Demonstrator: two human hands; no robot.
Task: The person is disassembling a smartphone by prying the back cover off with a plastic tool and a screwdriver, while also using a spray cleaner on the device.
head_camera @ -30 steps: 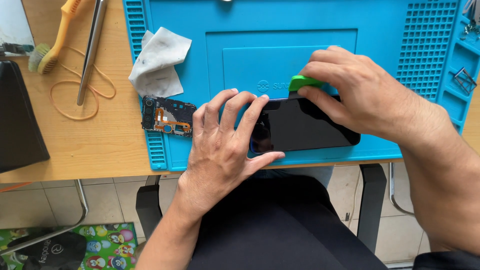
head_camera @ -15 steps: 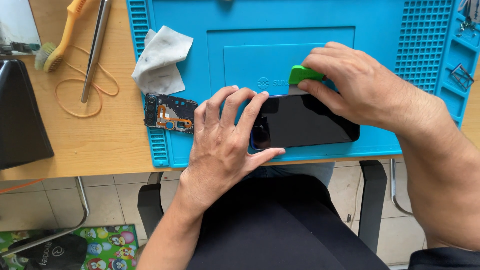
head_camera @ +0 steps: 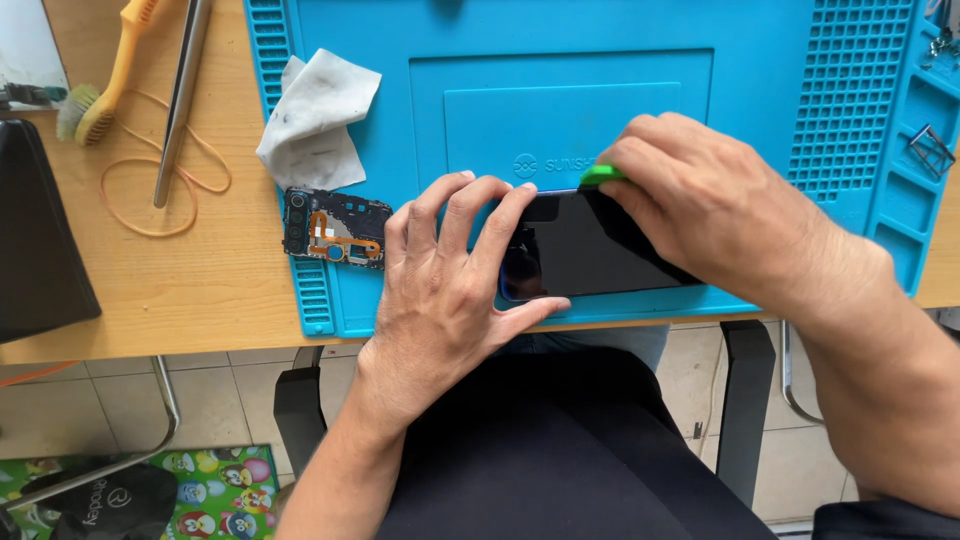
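Just one view here: the cam's on your head, looking steeply down, pretty close over the blue mat (head_camera: pixel 760 90) at the desk (head_camera: pixel 190 290) edge.

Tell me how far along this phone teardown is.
Done: a black inner cover piece with orange flex already lies apart at the blue mat edge, beside a used wipe.
In hand: the left hand pins the dark phone flat while the right hand works a green pick at its far edge.
Left: the phone looks unseparated; the seam itself is hidden.
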